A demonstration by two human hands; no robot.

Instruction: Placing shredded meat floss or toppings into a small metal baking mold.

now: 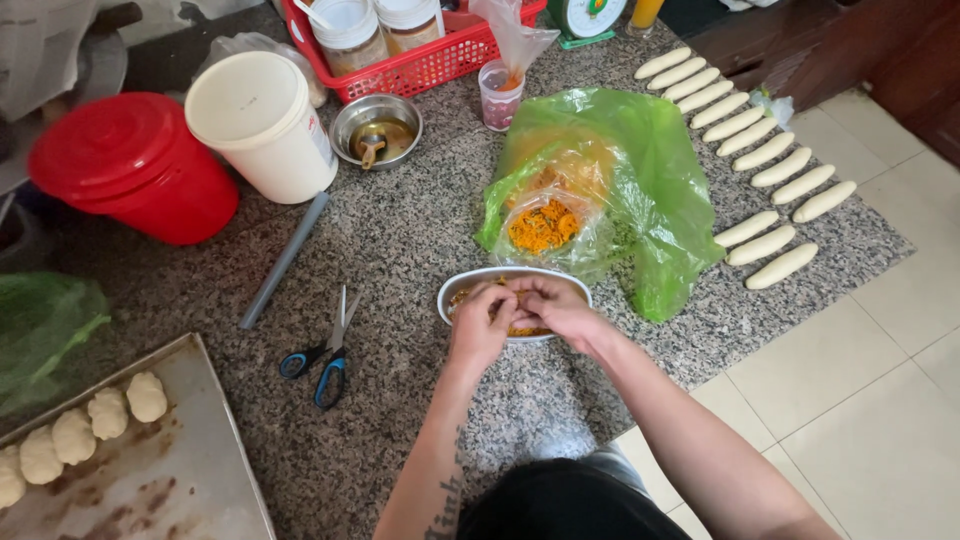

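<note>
- Left hand point(480, 328) and right hand point(552, 305) are together over the oval metal dish point(462, 286), fingers curled and pinching something small between them; what it is cannot be made out.
- The dish sits on the speckled granite tabletop point(400, 240), directly in front of the person, and holds an orange-brown filling.
- Just behind the dish lies an open green plastic bag point(655, 190) with a clear bag of orange shreds point(542, 226) inside.
- To the right, pale dough sticks point(765, 243) lie in rows on the tabletop.
- Blue-handled scissors point(325, 355) lie left of the dish, apart from it.
- A baking tray point(170, 470) at lower left carries knotted dough pieces point(105, 412).
- At the back: red bucket point(135, 165), white tub point(262, 125), small steel bowl point(377, 128), red basket point(420, 65) with jars.
</note>
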